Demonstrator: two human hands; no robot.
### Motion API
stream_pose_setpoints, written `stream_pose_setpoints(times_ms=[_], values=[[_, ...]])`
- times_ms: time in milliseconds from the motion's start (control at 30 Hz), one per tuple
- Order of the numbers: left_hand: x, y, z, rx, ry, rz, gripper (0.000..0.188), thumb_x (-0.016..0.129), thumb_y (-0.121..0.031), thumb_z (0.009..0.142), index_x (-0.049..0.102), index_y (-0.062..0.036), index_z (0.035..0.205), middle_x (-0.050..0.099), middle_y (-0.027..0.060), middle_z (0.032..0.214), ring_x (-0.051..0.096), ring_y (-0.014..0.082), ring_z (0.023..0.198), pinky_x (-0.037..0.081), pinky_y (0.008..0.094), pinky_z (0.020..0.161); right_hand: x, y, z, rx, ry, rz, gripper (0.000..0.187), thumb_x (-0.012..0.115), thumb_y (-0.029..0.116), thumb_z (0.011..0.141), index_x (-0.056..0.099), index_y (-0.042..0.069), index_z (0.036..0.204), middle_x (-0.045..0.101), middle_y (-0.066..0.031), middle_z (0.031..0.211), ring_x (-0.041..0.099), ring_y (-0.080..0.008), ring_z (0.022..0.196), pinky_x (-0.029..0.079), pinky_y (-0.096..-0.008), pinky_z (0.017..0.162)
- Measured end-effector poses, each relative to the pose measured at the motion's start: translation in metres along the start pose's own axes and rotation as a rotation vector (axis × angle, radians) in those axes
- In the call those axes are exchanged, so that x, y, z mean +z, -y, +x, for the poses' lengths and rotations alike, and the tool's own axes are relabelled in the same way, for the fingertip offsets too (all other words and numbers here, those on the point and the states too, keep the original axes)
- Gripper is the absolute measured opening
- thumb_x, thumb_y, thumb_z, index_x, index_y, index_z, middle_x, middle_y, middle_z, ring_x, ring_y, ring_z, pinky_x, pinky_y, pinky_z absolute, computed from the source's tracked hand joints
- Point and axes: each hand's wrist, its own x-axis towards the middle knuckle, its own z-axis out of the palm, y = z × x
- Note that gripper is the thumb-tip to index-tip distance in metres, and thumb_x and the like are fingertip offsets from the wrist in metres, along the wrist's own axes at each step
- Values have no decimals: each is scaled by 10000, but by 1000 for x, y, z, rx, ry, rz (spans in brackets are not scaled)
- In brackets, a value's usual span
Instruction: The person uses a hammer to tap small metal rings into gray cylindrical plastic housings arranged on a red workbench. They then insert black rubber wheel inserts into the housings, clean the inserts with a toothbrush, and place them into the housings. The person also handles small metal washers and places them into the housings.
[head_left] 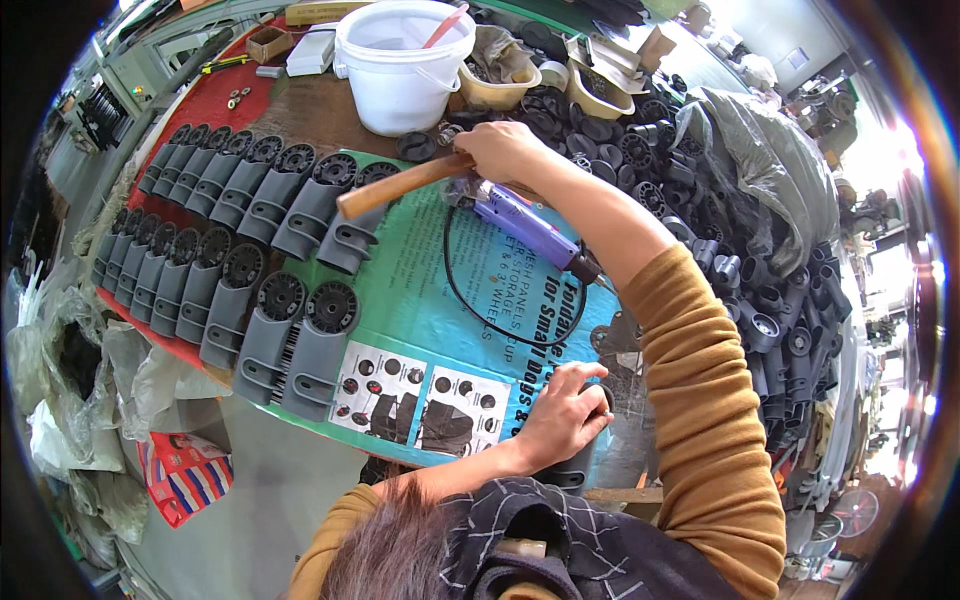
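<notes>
My right hand (505, 155) reaches to the far side of the table, its fingers closed on a tool with a wooden handle (400, 188). The handle points left; the tool's head is mostly hidden. Just under that hand lies a purple power tool (525, 225) with a black cable (450, 275). Close to the near table edge, my left hand (565, 415) is curled over a dark grey plastic part (568, 472), mostly covered by the hand and my clothing. Both rest near a printed green-blue cardboard sheet (400, 300).
Two rows of grey brackets with black wheels (240, 270) stand at left. A white bucket (395, 85) is at the back, with cream tubs (500, 90) beside it. Loose black wheels and grey parts (780, 310) heap up at right, partly under a plastic bag (765, 165).
</notes>
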Motion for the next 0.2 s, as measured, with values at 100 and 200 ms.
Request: stream_pose_setpoints(times_ms=[100, 200], values=[[-2, 1, 0, -7, 12, -21, 146, 731, -141, 778, 615, -67, 825, 495, 133, 1251, 430, 352, 1186, 355, 452, 1009, -5, -33, -16, 72, -306, 171, 275, 593, 182, 792, 655, 122, 1053, 681, -123, 1010, 646, -312, 976, 514, -419, 843], [-2, 2, 1, 23, -2, 19, 153, 711, -170, 786, 604, -70, 830, 499, 113, 1239, 435, 336, 1188, 406, 449, 958, -14, -71, -31, 352, -533, 534, 238, 627, 239, 806, 676, 103, 995, 688, -151, 962, 663, -285, 930, 528, -393, 841]])
